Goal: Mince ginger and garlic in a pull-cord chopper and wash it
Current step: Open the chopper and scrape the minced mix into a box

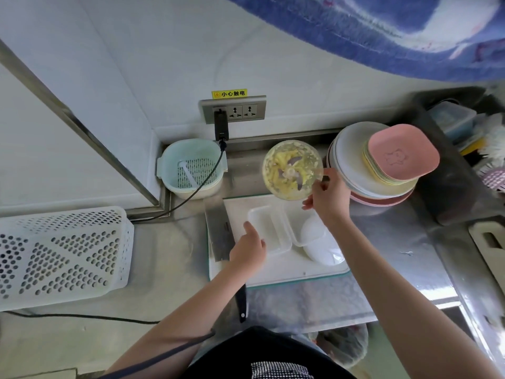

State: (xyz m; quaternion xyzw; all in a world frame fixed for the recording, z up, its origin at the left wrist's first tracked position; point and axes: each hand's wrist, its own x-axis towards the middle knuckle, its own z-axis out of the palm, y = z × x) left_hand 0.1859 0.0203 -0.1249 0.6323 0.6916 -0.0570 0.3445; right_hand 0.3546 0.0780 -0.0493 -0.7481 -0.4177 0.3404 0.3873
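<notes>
My right hand (328,199) grips the rim of the clear chopper bowl (292,169) and holds it tilted toward me above the far edge of the white cutting board (273,272). Yellow minced ginger and garlic and the grey blades show inside it. My left hand (248,248) holds the near left edge of a clear rectangular container (269,232) on the board. A second clear container (306,228) lies beside it, partly over the white chopper lid (321,248). A cleaver (220,231) lies along the board's left edge.
A pale green strainer basket (191,168) stands at the back left under a wall socket (233,109), with a black cable running from it. A white perforated crate (61,253) sits at the left. Stacked plates with a pink one on top (382,160) stand right of the bowl.
</notes>
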